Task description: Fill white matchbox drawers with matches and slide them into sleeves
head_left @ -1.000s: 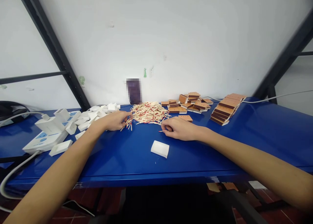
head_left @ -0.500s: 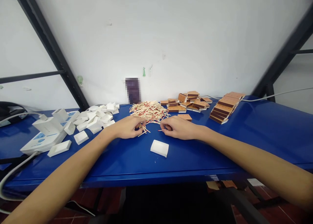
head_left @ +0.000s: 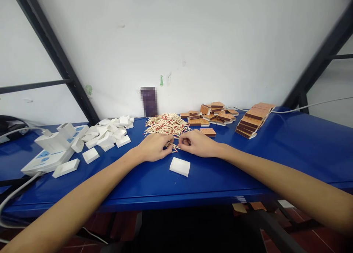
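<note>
Several matches poke out from the closed fingers of my left hand, some showing red heads. My right hand is pinched close beside it, its fingertips at the ends of those matches; whether it holds a match of its own is hard to see. Just behind both hands lies a heap of loose red-tipped matches. In front of them, near the table's front edge, a white matchbox tray rests on the blue table.
White matchbox trays are piled at the left, beside a white power strip with plugged-in adapters. Brown matchboxes lie heaped behind my right hand, with a leaning row of matchboxes farther right. A pixelated dark object stands against the wall.
My left hand has moved right with its matches, up to my right hand. The right hand has shifted slightly left, and the single match seen at its fingertips no longer shows separately.
</note>
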Demonstrator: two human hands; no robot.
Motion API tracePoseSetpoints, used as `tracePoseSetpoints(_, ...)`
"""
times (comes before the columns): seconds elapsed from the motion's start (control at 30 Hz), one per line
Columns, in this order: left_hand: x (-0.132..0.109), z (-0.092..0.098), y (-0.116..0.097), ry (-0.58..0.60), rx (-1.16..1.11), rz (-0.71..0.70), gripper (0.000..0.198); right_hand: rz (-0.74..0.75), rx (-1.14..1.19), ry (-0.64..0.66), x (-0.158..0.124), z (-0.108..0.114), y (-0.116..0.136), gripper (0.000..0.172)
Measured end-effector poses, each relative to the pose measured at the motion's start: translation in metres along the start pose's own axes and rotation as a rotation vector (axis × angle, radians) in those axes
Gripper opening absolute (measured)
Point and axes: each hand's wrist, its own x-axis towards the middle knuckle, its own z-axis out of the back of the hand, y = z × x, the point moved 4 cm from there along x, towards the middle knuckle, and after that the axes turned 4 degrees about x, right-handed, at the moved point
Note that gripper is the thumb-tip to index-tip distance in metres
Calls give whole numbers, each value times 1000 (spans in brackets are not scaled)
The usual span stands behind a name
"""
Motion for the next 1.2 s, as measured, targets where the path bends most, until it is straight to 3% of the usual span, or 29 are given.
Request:
tracePoseSetpoints(0.27,-2,-1,6,-3,-23,-31,16,83,-49,-1,-1,0,0,7)
tracePoseSetpoints(0.67,-5,2,13,5,-39,-44,22,16,-142,67,-6,15,-5,4)
tracePoseSetpoints(0.97,-5,7,11,-79,-58,-69,29,142,-135,36,-6,9,-6,23)
tracePoseSetpoints(1.2,-5,2,15,-63,-69,-45,35,111,-139,5,-5,10,-8,5)
